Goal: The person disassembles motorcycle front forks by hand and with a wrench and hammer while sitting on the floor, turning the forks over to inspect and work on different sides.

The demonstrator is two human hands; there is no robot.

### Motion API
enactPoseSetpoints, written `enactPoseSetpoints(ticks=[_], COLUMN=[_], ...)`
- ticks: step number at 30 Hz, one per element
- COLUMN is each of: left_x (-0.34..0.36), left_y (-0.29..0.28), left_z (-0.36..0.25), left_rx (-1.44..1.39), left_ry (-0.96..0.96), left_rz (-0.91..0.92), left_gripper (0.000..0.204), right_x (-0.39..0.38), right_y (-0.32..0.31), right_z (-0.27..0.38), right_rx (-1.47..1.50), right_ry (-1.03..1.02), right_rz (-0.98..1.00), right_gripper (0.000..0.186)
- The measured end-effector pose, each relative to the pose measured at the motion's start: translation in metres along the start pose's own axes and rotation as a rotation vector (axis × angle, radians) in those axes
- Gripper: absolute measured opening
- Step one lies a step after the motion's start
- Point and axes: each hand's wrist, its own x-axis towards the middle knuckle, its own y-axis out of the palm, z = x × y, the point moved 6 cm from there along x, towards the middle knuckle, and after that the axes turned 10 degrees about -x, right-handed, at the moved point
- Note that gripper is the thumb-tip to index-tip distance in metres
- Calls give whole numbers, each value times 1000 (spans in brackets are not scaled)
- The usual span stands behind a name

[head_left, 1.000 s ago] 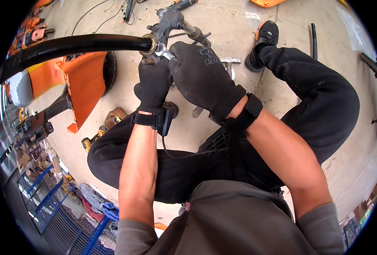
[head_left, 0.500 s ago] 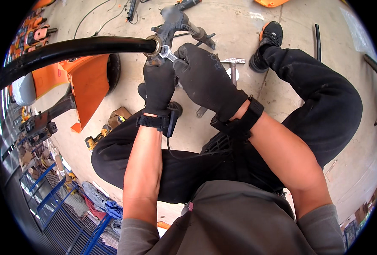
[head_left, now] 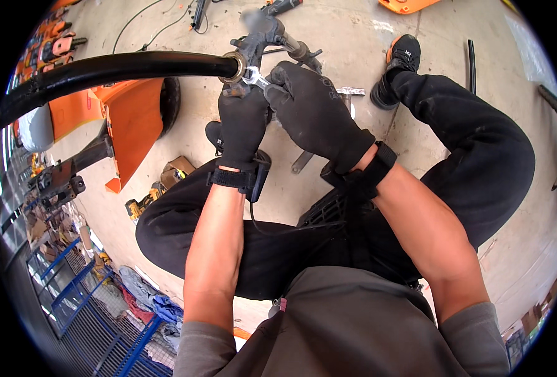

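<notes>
A silvery open-ended wrench (head_left: 253, 76) is gripped near its head by my black-gloved right hand (head_left: 319, 113). Its jaw sits against the joint beside a brass-coloured ring nut (head_left: 234, 68). That ring circles the end of a long curved black tube (head_left: 134, 65) reaching in from the left. Just below the joint, my gloved left hand (head_left: 242, 125) is closed around the lower part of a dark grey metal fitting (head_left: 251, 49); its fingertips are mostly hidden. A ribbed arm (head_left: 298, 50) extends from the fitting to the right.
A hammer (head_left: 352, 92) lies on the floor past my right hand. An orange panel (head_left: 131, 132) with a black wheel stands at the left, near a yellow power tool (head_left: 145, 204). My bent legs flank the work. A black tube (head_left: 471, 66) lies at the right.
Both hands, the wrench and the joint have shifted slightly to the right in view. The wrench's jaw remains at the ring nut, and both grips look the same.
</notes>
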Motion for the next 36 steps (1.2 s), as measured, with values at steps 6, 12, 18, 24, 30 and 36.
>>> enactPoseSetpoints(ticks=[6, 12, 18, 24, 30, 36], left_x=[-2, -5, -7, -11, -10, -6], left_y=[4, 6, 11, 8, 9, 22], left_z=[1, 3, -11, -15, -9, 3], left_rx=[-75, -238, -167, 108, -193, -355], left_ry=[-29, -99, -95, -46, -184, -149], left_rz=[-48, -61, -143, -192, -149, -134], left_gripper=[11, 8, 7, 24, 7, 15], right_x=[-1, -1, -12, -10, 15, 16], right_y=[-3, 2, -2, 1, -28, -28], right_z=[4, 1, 14, 8, 8, -1], right_rx=[-54, -36, -250, -102, -178, -175], right_ry=[-28, 58, -10, 61, -173, -137], right_rz=[-57, 11, -27, -11, 75, -92], right_gripper=[16, 14, 16, 15, 16, 18])
